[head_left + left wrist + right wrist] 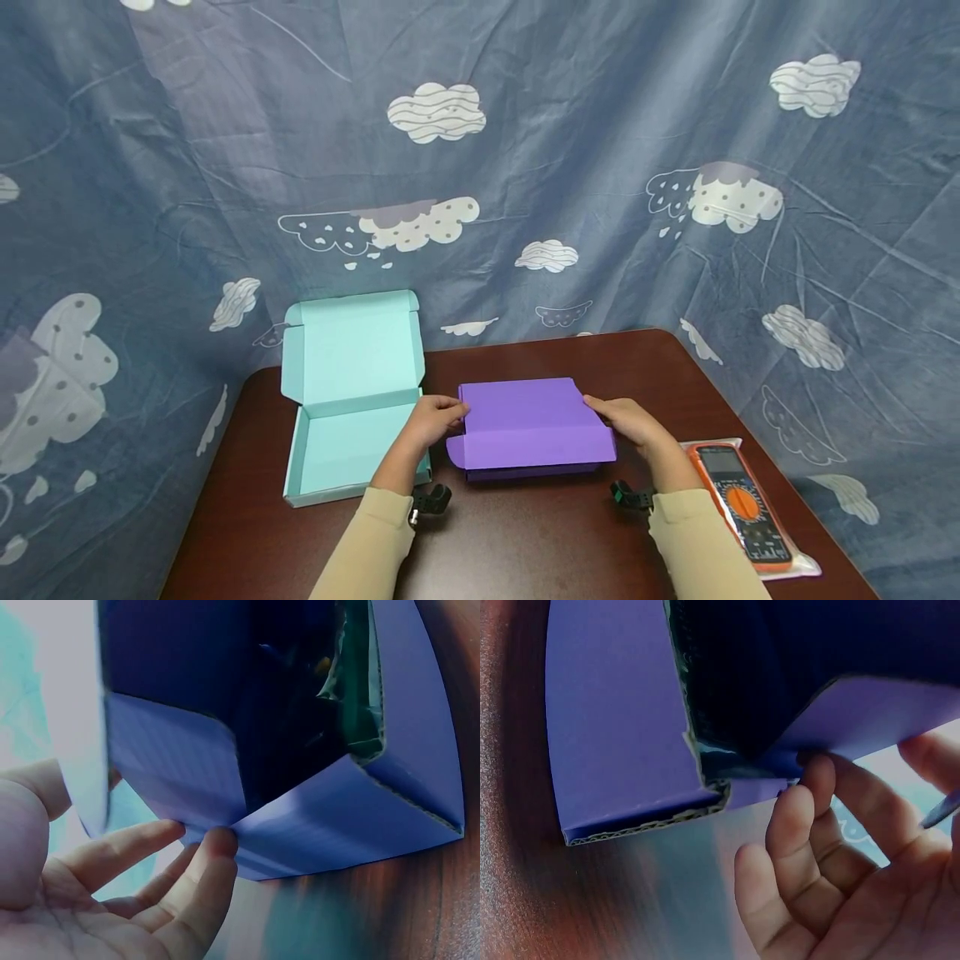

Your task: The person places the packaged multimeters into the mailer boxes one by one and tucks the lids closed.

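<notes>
A purple cardboard box (pixel 527 407) sits mid-table with its lid lowered part way and its front flap sticking out toward me. At its left side, my left hand (pixel 431 423) holds the lid's edge, thumb on the lid and fingertips (pixel 219 841) against the side wall. My right hand (pixel 632 419) holds the opposite edge likewise, its fingertips (pixel 821 776) at the side flap and its thumb by the lid. Through the gap in the left wrist view, something green and some clear shiny plastic (pixel 330 682) show inside the dark box; their kind cannot be told.
Left of the purple box stands an open mint-green cardboard box (pixel 352 350), its lid upright and no contents visible. An orange and black multimeter (pixel 741 504) in a clear plastic bag lies at the right table edge. A blue cloud-print curtain (pixel 525 167) hangs behind the dark brown table (pixel 517 550).
</notes>
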{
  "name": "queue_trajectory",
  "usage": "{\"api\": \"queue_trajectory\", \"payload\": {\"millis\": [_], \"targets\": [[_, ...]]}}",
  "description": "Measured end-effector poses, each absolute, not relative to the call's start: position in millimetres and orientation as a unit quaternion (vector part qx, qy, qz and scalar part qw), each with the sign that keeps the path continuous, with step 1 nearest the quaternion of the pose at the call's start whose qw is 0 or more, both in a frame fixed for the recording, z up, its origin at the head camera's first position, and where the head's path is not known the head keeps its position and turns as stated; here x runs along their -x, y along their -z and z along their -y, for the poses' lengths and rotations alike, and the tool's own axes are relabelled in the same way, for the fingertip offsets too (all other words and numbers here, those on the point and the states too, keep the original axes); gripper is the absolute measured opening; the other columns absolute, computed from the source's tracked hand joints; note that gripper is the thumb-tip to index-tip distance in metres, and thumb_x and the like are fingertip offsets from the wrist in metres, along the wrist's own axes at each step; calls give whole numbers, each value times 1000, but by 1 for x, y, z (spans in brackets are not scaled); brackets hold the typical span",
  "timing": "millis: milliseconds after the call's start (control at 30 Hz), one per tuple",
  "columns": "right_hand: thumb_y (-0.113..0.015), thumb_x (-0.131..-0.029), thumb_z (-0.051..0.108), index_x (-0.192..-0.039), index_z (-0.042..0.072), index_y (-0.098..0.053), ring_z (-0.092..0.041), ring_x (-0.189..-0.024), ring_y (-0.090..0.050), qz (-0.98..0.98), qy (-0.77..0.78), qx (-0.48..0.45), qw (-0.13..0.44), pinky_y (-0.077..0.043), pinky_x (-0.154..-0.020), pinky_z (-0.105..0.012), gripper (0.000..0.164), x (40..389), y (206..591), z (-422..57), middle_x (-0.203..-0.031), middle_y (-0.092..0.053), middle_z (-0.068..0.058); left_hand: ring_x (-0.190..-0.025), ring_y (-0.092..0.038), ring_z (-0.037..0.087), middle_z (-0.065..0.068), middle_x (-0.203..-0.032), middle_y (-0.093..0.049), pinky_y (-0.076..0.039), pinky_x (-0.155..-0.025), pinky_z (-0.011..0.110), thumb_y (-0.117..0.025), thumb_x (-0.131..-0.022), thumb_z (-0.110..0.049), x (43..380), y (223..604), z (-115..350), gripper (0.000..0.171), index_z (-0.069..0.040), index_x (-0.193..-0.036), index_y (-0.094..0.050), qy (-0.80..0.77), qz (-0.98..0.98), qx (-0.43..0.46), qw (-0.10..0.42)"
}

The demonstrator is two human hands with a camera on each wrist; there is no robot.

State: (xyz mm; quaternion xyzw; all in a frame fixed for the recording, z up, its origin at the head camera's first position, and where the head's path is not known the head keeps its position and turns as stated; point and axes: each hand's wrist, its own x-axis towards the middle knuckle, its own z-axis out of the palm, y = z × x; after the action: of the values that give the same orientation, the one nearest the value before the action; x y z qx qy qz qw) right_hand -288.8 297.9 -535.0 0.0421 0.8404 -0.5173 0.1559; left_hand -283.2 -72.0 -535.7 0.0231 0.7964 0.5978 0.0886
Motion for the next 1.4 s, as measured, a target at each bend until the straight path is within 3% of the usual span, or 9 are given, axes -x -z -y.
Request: {"api": "queue_trajectory", "payload": {"millis": [133,200,333,467,667,800,1133,1400], "targets": [[-62,-102,44,-115,-4,-75,-17,-86,-61,-849,506,-32,148,-51,-78,-36,51,286,531,-296,-95,-71,-7,-83,-70,22,15,-95,-74,-58,-81,42,-71,-96,-15,282,537,70,30,11,-112,-72,-587,-805,-18,85],[-62,-102,43,-98,1,-78,-16,-78,-57,-856,497,-30,143,-48,-72,-35,45,285,530,-294,-79,-65,-1,-85,-70,24,16,-95,-74,-58,-82,44,-71,-96,-13,282,538,69,29,11,-111,-72,-584,-808,-18,83],[-62,-102,39,-66,12,-64,-16,-66,-47,-855,499,-29,136,-43,-66,-36,45,283,527,-292,-59,-46,3,-90,-71,30,18,-98,-73,-57,-85,48,-71,-96,-11,281,538,68,29,12,-112,-72,-584,-807,-15,84],[-63,-102,38,-60,14,-57,-17,-62,-45,-861,493,-23,121,-42,-64,-37,49,283,530,-292,-56,-42,4,-91,-71,30,19,-100,-73,-57,-85,49,-71,-95,-11,280,539,67,29,12,-113,-72,-582,-809,-13,82],[-68,-100,35,-82,-1,-77,-20,-68,-55,-865,491,-35,96,-49,-65,-38,42,282,537,-290,-65,-58,1,-85,-68,23,17,-97,-73,-58,-79,42,-72,-94,-11,279,541,66,28,11,-112,-73,-576,-814,-8,76],[-71,-98,30,-103,-9,-77,-22,-71,-60,-857,507,-31,82,-52,-63,-37,40,282,539,-288,-73,-68,-2,-85,-66,20,16,-99,-73,-57,-78,39,-71,-94,-11,278,542,64,29,10,-114,-73,-573,-816,2,74],[-72,-98,27,-111,-11,-74,-16,-70,-61,-852,517,-47,68,-54,-63,-35,40,285,544,-286,-83,-73,-8,-83,-64,20,18,-99,-73,-56,-72,36,-70,-94,-8,279,544,59,26,9,-113,-74,-559,-828,-2,50],[-75,-96,21,-112,-12,-73,-15,-68,-65,-837,541,-56,62,-55,-62,-35,37,286,546,-283,-81,-74,-10,-110,-64,35,25,-116,-70,-55,-88,48,-70,-94,-7,279,544,58,29,10,-118,-72,-550,-834,3,44]]}}
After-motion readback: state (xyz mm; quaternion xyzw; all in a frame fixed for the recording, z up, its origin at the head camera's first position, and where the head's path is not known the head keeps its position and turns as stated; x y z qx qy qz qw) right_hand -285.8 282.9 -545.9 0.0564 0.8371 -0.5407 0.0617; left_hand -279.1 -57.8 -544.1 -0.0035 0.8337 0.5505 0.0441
